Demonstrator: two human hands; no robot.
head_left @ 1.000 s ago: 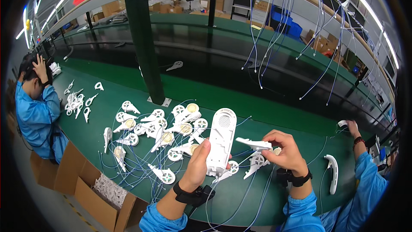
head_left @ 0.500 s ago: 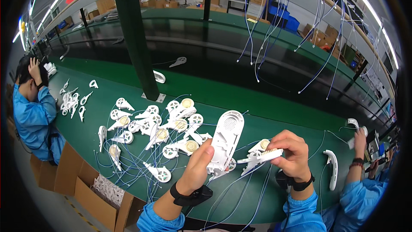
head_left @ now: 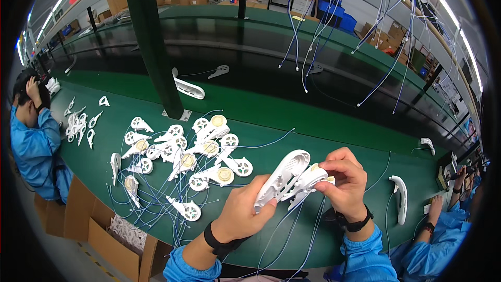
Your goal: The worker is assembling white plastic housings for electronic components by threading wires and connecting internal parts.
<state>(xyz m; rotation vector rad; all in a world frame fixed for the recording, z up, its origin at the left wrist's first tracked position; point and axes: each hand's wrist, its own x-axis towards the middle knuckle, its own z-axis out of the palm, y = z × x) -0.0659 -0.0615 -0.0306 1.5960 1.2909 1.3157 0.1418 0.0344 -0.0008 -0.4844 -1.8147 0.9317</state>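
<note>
Now | left hand (head_left: 241, 214) closed around lower end of white shell (head_left: 282, 178) | right hand (head_left: 344, 180) fingers pinch smaller white part (head_left: 311, 176) against shell's upper side

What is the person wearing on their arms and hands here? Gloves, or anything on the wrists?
No gloves: the left hand and the right hand are bare. Both forearms come out of bright blue sleeves pushed back above the wrists. Each wrist carries a dark band, the right one like a strap or watch.
</note>
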